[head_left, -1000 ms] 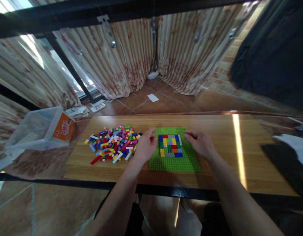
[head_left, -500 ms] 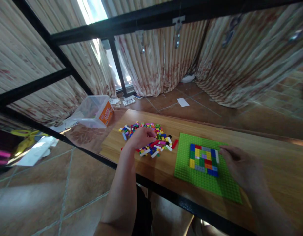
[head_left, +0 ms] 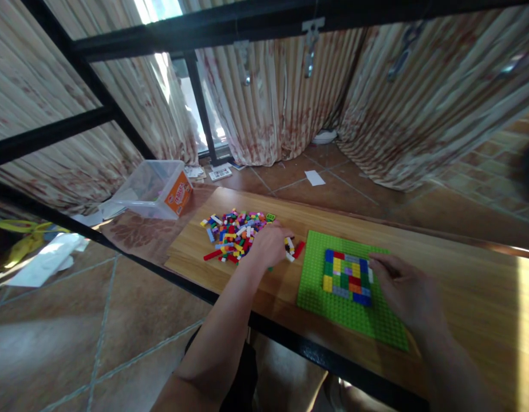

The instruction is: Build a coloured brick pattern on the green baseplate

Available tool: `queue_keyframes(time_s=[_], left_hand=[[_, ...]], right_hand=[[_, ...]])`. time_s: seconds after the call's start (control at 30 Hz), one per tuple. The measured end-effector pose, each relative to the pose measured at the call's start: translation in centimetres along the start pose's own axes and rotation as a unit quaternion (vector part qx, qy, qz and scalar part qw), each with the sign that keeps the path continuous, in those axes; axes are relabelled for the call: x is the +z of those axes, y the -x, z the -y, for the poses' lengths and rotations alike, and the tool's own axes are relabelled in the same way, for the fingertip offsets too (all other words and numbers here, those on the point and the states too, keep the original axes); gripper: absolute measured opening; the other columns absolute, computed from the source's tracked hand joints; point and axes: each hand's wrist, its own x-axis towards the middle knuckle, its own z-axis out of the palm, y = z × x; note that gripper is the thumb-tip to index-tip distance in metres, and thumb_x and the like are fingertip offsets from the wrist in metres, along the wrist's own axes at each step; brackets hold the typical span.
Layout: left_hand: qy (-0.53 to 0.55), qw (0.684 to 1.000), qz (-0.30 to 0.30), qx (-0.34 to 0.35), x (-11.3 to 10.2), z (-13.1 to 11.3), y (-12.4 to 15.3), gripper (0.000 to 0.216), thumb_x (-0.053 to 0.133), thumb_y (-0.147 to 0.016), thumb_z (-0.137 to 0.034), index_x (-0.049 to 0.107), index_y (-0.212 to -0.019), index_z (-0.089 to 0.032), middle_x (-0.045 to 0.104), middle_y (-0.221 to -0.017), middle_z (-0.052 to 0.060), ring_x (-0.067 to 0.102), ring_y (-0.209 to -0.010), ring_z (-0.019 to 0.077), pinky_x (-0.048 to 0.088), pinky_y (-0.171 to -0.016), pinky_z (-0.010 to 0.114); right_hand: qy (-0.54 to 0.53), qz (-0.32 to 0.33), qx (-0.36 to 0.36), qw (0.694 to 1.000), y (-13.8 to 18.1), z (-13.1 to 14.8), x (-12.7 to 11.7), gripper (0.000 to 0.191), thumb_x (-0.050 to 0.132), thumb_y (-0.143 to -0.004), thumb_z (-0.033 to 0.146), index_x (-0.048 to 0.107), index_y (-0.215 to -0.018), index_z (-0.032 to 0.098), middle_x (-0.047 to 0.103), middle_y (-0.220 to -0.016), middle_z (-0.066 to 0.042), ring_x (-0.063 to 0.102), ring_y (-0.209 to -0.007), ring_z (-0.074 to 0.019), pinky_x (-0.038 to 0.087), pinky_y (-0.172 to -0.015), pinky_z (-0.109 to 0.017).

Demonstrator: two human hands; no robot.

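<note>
My left hand (head_left: 269, 246) reaches into a heap of loose toy bricks (head_left: 230, 234), fingers downward; its fingertips are hidden behind the hand, so their grip does not show. My right hand (head_left: 404, 283) is at the right side of a green baseplate (head_left: 311, 286), thumb and forefinger closed together. Whatever may be between those fingertips cannot be made out. A block of joined bricks (head_left: 346, 277) in blue, yellow, red, green and grey is on the plate. Along its right edge, just below my right fingertips, is a white brick (head_left: 370, 276).
The wooden tabletop (head_left: 462, 286) has a black metal edge (head_left: 290, 339) at the front. A clear plastic box (head_left: 155, 191) with an orange label stands beyond its left end. Black bars (head_left: 256, 34) cross above, before patterned curtains (head_left: 281, 109). Papers lie on the tiled floor.
My left hand has moved right across the heap, uncovering bricks on its left side and covering those on the right. My right hand remains by the plate's right side. The view has shifted slightly.
</note>
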Motion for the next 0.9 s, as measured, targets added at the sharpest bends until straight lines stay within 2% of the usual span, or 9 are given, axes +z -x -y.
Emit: queue_keyframes(time_s=[0.23, 0.4, 0.53, 0.73, 0.9], left_hand=[[-0.029, 1.000, -0.008, -0.007, 0.2, -0.5, -0.3, 0.027, 0.054, -0.079, -0.006, 0.076, -0.088, -0.019, 0.064, -0.101, 0.009, 0.062, -0.097, 0.0226, 0.050, -0.091, 0.035], [-0.031, 1.000, -0.001, 0.002, 0.3, -0.2, -0.3, 0.026, 0.056, -0.080, -0.008, 0.076, -0.093, -0.020, 0.064, -0.104, 0.008, 0.061, -0.099, 0.0218, 0.049, -0.093, 0.034], [-0.043, 0.999, 0.009, 0.004, 0.3, -0.1, -0.5, 0.025, 0.055, -0.080, -0.008, 0.076, -0.089, -0.019, 0.065, -0.102, 0.008, 0.061, -0.100, 0.0221, 0.048, -0.094, 0.034], [-0.052, 0.998, 0.007, 0.033, 0.0, 0.1, -0.6, 0.020, 0.052, -0.083, -0.009, 0.070, -0.086, -0.015, 0.064, -0.100, 0.011, 0.059, -0.098, 0.0240, 0.047, -0.093, 0.038], [-0.024, 0.998, -0.033, 0.039, 0.1, 0.8, -0.9, 0.014, 0.050, -0.086, -0.012, 0.064, -0.089, -0.015, 0.065, -0.097, 0.010, 0.059, -0.097, 0.0244, 0.046, -0.091, 0.039]], right_hand=[[-0.011, 0.016, -0.014, 1.000, 0.2, 0.4, -0.5, 0.031, 0.052, -0.086, 0.043, 0.073, -0.096, 0.023, 0.076, -0.092, -0.006, 0.070, -0.083, -0.0243, 0.053, -0.078, -0.037], [-0.006, 0.008, -0.017, 1.000, 0.2, 0.5, -0.6, 0.029, 0.052, -0.087, 0.041, 0.074, -0.094, 0.023, 0.075, -0.087, -0.006, 0.070, -0.077, -0.0224, 0.053, -0.074, -0.036], [-0.011, -0.003, -0.034, 0.999, 0.0, 0.4, -0.8, 0.028, 0.053, -0.086, 0.039, 0.074, -0.094, 0.022, 0.076, -0.089, -0.006, 0.070, -0.078, -0.0222, 0.053, -0.074, -0.034], [-0.028, -0.072, 0.043, 0.996, -0.4, 0.0, -2.4, 0.025, 0.059, -0.082, 0.036, 0.075, -0.091, 0.019, 0.076, -0.083, -0.007, 0.070, -0.074, -0.0222, 0.053, -0.068, -0.033], [-0.055, -0.075, 0.053, 0.994, -0.4, 0.3, -2.8, 0.025, 0.059, -0.082, 0.035, 0.075, -0.091, 0.018, 0.076, -0.083, -0.008, 0.070, -0.074, -0.0223, 0.053, -0.069, -0.033]])
